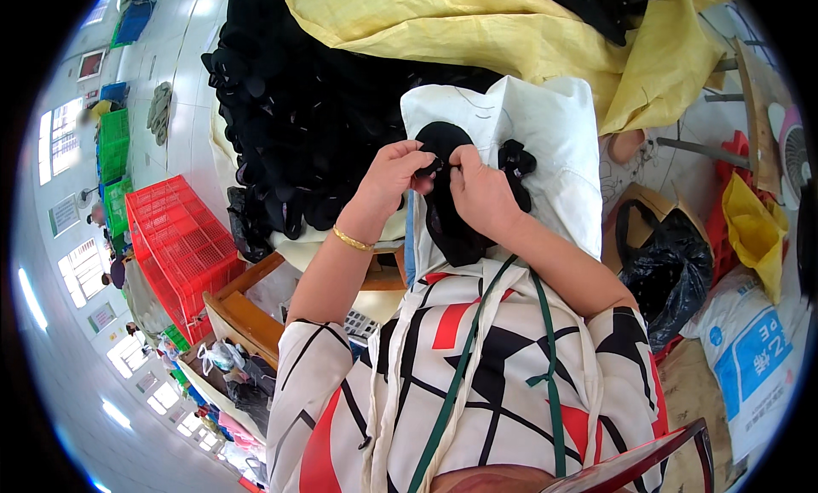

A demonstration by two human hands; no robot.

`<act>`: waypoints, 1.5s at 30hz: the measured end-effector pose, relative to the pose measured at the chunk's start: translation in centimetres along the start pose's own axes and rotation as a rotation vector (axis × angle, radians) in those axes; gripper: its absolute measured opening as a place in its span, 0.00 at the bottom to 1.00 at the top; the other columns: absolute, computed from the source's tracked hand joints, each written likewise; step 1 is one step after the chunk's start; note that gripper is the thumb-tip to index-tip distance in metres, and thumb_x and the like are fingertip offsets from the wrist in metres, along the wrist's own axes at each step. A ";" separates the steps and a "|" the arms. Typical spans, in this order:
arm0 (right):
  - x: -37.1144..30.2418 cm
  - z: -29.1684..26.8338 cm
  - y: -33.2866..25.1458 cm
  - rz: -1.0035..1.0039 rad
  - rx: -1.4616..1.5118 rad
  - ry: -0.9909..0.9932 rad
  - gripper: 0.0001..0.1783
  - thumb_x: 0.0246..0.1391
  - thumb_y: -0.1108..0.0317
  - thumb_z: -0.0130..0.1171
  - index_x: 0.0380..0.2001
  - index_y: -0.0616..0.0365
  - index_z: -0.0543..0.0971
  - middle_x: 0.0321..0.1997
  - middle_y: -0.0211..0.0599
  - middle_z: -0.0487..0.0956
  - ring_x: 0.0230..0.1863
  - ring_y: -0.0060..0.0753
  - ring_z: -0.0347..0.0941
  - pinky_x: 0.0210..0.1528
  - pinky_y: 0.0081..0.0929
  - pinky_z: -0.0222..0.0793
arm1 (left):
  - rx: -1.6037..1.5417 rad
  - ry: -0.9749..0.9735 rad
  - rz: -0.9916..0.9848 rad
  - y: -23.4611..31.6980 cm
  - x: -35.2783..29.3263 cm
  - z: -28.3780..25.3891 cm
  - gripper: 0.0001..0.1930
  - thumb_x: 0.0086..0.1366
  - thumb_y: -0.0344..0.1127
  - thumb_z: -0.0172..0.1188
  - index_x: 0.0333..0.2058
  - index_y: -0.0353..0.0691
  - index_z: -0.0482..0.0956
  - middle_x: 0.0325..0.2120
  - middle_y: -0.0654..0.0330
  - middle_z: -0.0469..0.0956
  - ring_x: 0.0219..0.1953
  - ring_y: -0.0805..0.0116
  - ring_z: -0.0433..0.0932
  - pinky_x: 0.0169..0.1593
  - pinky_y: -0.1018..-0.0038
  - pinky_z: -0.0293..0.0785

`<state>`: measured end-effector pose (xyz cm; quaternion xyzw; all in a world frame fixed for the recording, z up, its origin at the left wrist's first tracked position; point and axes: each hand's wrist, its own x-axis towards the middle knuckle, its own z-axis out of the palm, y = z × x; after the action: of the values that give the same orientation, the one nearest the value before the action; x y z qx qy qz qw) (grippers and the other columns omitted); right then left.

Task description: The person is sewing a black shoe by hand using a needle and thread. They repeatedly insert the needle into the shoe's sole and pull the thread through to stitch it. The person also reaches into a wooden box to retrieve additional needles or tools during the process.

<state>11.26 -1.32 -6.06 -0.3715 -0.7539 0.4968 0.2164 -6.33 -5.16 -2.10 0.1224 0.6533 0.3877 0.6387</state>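
Note:
Both my hands pinch a limp black fabric piece (pixel 446 138) above the white cloth (pixel 550 118) spread over my lap. My left hand (pixel 394 179), with a gold bangle at its wrist, has thumb and fingers closed on the piece's left edge. On the opposite edge my right hand (pixel 484 195) grips it, fingertips pressed together. The two hands are close together but apart. Part of the piece hangs down between my forearms. A small dark bunch of fabric (pixel 516 159) lies on the white cloth beside my right hand; whether it joins the held piece is unclear.
A big heap of black pieces (pixel 298 118) lies ahead and left, beside a yellow woven sheet (pixel 443 24). Red crates (pixel 183 246) and a wooden stool (pixel 247 310) stand left. Rightward are a black plastic bag (pixel 669 276), a printed sack (pixel 754 348) and a fan (pixel 792 148).

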 end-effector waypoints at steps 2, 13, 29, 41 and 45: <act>0.8 0.2 0.5 0.003 0.246 0.049 0.07 0.61 0.73 0.49 0.41 0.60 0.66 0.21 0.49 0.75 0.20 0.45 0.75 0.24 0.38 0.71 | 0.000 0.005 0.022 -0.1 0.0 0.1 0.06 0.62 0.33 0.61 0.33 0.36 0.81 0.24 0.63 0.78 0.19 0.76 0.75 0.26 0.80 0.74; 2.8 -1.7 -0.4 -0.131 0.082 0.034 0.04 0.54 0.72 0.60 0.31 0.58 0.76 0.36 0.42 0.78 0.29 0.47 0.75 0.33 0.34 0.72 | 0.088 -0.019 0.099 -1.6 0.7 -0.4 0.05 0.63 0.32 0.62 0.34 0.37 0.81 0.24 0.64 0.80 0.20 0.78 0.77 0.27 0.83 0.75; 3.7 -8.6 3.3 0.495 1.148 -0.016 0.11 0.64 0.59 0.58 0.35 0.54 0.75 0.17 0.18 0.64 0.14 0.13 0.53 0.15 0.15 0.48 | 0.162 0.014 0.160 -1.4 0.3 0.4 0.06 0.63 0.34 0.65 0.31 0.38 0.80 0.21 0.65 0.78 0.18 0.79 0.74 0.24 0.83 0.73; 1.1 -8.3 1.1 -0.252 -0.522 -0.131 0.08 0.53 0.63 0.61 0.31 0.55 0.77 0.31 0.39 0.77 0.36 0.46 0.76 0.39 0.40 0.74 | 1.654 0.329 1.148 -1.4 -2.6 3.1 0.16 0.54 0.31 0.65 0.44 0.42 0.78 0.38 0.59 0.74 0.34 0.60 0.75 0.36 0.71 0.75; 0.5 -7.5 0.5 -0.254 -0.330 -0.059 0.14 0.51 0.61 0.64 0.22 0.58 0.73 0.27 0.41 0.74 0.31 0.45 0.73 0.32 0.41 0.69 | 1.656 0.360 1.045 -0.9 -4.0 4.3 0.18 0.53 0.33 0.63 0.44 0.40 0.77 0.38 0.61 0.73 0.38 0.67 0.75 0.35 0.73 0.74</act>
<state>16.35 3.66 -3.45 -0.2894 -0.8717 0.3460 0.1913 -1.44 -6.86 0.79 0.7411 0.6691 0.0549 -0.0076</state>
